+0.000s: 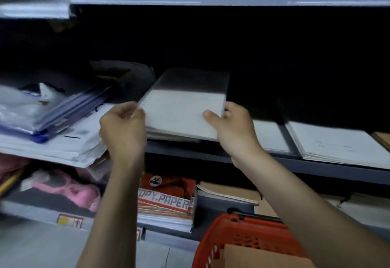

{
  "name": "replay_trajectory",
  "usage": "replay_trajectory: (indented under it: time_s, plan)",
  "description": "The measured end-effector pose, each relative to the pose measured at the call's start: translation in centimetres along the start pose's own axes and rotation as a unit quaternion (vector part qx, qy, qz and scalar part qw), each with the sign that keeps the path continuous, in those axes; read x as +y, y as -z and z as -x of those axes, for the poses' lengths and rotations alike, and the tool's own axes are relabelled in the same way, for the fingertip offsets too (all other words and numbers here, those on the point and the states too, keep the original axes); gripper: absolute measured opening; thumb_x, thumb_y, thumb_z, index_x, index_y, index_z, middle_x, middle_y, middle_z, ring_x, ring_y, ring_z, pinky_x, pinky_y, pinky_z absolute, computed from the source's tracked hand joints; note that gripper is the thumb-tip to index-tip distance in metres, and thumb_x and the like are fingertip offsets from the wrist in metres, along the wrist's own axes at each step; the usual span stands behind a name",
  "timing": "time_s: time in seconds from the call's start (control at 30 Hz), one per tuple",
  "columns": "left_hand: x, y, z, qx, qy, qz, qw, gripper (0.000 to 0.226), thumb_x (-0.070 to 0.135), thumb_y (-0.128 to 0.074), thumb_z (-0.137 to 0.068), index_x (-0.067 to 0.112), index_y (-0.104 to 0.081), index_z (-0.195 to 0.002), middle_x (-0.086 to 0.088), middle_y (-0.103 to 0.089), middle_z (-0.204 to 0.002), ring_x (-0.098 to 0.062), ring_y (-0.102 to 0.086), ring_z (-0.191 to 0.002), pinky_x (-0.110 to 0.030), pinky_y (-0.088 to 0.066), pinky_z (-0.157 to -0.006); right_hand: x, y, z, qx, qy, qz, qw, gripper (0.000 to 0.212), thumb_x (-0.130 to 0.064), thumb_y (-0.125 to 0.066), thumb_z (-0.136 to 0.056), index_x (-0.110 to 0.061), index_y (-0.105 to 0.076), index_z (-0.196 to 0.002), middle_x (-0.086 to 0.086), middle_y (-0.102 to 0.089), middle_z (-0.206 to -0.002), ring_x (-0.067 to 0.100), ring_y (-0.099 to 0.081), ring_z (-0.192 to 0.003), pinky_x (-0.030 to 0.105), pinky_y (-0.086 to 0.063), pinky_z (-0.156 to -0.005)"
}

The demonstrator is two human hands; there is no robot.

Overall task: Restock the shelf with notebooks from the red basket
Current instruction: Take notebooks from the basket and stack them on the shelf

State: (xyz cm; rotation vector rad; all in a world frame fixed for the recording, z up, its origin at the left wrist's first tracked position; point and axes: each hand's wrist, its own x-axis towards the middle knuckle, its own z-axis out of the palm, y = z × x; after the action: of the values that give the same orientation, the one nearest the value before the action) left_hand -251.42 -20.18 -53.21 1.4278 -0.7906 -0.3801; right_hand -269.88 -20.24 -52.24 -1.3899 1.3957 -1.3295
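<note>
- Steadying the spiral side, the left hand [123, 124] curls its fingers at the near left corner of the notebook [185, 107]; blur hides whether it actually pinches.
- The notebook lies flat on a low stack on the shelf [316, 171], with the binding on the left and its long axis running into the shelf, angled slightly right.
- The right hand [230, 128] grasps the near right corner, thumb on top, probably to square it.
- The red basket [242, 232] sits below.

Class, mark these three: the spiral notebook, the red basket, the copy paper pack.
spiral notebook [183, 111]: head view, middle of its pale cover.
red basket [238, 238]: head view, its mesh side wall.
copy paper pack [166, 201]: head view, its lettered front.
</note>
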Motion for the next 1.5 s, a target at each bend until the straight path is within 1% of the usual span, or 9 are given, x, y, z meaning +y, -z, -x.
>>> replay_trajectory:
  time_s: [0.1, 0.23, 0.43, 0.67, 0.83, 0.97, 1.17, 1.37, 1.5]
  plan:
    - [-1.1, -0.3, -0.1, 0.047, -0.029, -0.089, 0.995, 0.029, 0.019, -0.057, -0.086, 0.013, -0.071, -0.110, -0.007, -0.070, -0.109, -0.021, -0.063, -0.102, -0.024, -0.045, -0.091, 0.1, -1.8, 0.3, -0.031, 0.003, 0.190, 0.981, 0.038, -0.046, -0.060, -0.093, -0.013, -0.056, -0.111, 0.001, -0.060, -0.110, 0.020, -0.061, -0.099, 0.024, -0.047, -0.075]
    - [-2.7, -0.2, 0.0, 0.037, -0.103, -0.134, 0.985, 0.031, 0.021, -0.054, -0.085, 0.012, -0.068, -0.112, -0.010, -0.062, -0.120, -0.028, -0.051, -0.115, -0.035, -0.038, -0.102, 0.5, -1.5, 2.0, -0.124, 0.017, 0.251, 0.960, 0.084, -0.057, -0.061, -0.087, -0.019, -0.027, -0.154, -0.001, -0.029, -0.156, 0.015, -0.032, -0.142, 0.020, -0.027, -0.098]
    - [-3.8, 1.8, -1.7, -0.109, 0.018, 0.045, 0.993, 0.034, 0.027, -0.048, -0.098, 0.020, -0.059, -0.129, 0.006, -0.061, -0.129, -0.012, -0.052, -0.122, -0.033, -0.037, -0.109, 1.4, -1.8, 2.3, -0.147, 0.046, 0.285, 0.946, 0.086, -0.047, -0.064, -0.089, -0.024, -0.015, -0.157, -0.007, -0.019, -0.162, 0.012, -0.021, -0.147, 0.018, -0.017, -0.107]
    - [-5.1, 2.8, -1.9, -0.167, -0.005, 0.059, 0.984, 0.039, 0.017, -0.052, -0.096, 0.025, -0.054, -0.135, -0.012, -0.057, -0.130, -0.019, -0.054, -0.116, -0.027, -0.039, -0.098, 1.0, -2.9, 0.7, -0.142, 0.002, 0.225, 0.964, 0.088, -0.044, -0.072, -0.084, -0.031, -0.021, -0.155, 0.000, -0.065, -0.118, 0.015, -0.071, -0.087, 0.029, -0.058, -0.079]
    - [-5.4, 2.4, -2.0, -0.149, -0.035, 0.052, 0.987, 0.038, 0.016, -0.054, -0.099, 0.019, -0.052, -0.137, -0.001, -0.059, -0.117, -0.006, -0.056, -0.105, -0.012, -0.043, -0.089, 0.8, -2.7, 0.3, -0.137, -0.039, 0.180, 0.973, 0.084, -0.041, -0.073, -0.084, -0.034, -0.025, -0.153, -0.002, -0.070, -0.072, 0.006, -0.069, -0.056, 0.025, -0.059, -0.069]
    - [-5.6, 1.5, -2.2, -0.105, -0.039, 0.065, 0.992, 0.034, 0.014, -0.060, -0.095, 0.016, -0.059, -0.129, -0.007, -0.065, -0.121, -0.011, -0.060, -0.111, -0.008, -0.045, -0.088, 0.8, -3.5, 0.3, -0.081, -0.022, 0.182, 0.980, 0.076, -0.033, -0.074, -0.085, -0.031, -0.035, -0.150, 0.001, -0.065, -0.082, 0.005, -0.056, -0.042, 0.014, -0.045, -0.042]
    - [-5.8, 0.9, -2.4, -0.077, -0.034, 0.054, 0.995, 0.035, 0.016, -0.062, -0.094, 0.017, -0.060, -0.129, -0.007, -0.065, -0.122, -0.014, -0.061, -0.113, -0.015, -0.046, -0.094, 0.6, -3.7, -0.2, -0.063, 0.005, 0.250, 0.966, 0.072, -0.034, -0.074, -0.086, -0.029, -0.039, -0.148, 0.013, -0.063, -0.125, 0.010, -0.062, -0.053, 0.023, -0.052, -0.055]
    - [-3.4, 1.1, 1.3, 0.011, -0.055, 0.007, 0.998, 0.047, 0.024, -0.051, -0.092, 0.027, -0.048, -0.138, 0.010, -0.050, -0.139, -0.007, -0.043, -0.128, -0.028, -0.036, -0.105, 0.0, -2.0, 1.8, -0.066, 0.073, 0.319, 0.943, 0.077, -0.049, -0.063, -0.089, -0.029, -0.026, -0.154, 0.010, -0.054, -0.140, 0.029, -0.057, -0.121, 0.036, -0.049, -0.099]
    - [-1.6, 0.8, 6.8, -0.035, -0.164, -0.043, 0.985, 0.042, 0.016, -0.051, -0.089, 0.020, -0.051, -0.131, 0.002, -0.053, -0.129, -0.012, -0.047, -0.121, -0.025, -0.037, -0.101, -0.2, 1.5, 5.5, -0.023, 0.144, 0.366, 0.919, 0.055, -0.046, -0.053, -0.096, -0.026, -0.040, -0.146, 0.003, -0.052, -0.139, 0.022, -0.053, -0.122, 0.033, -0.046, -0.091]
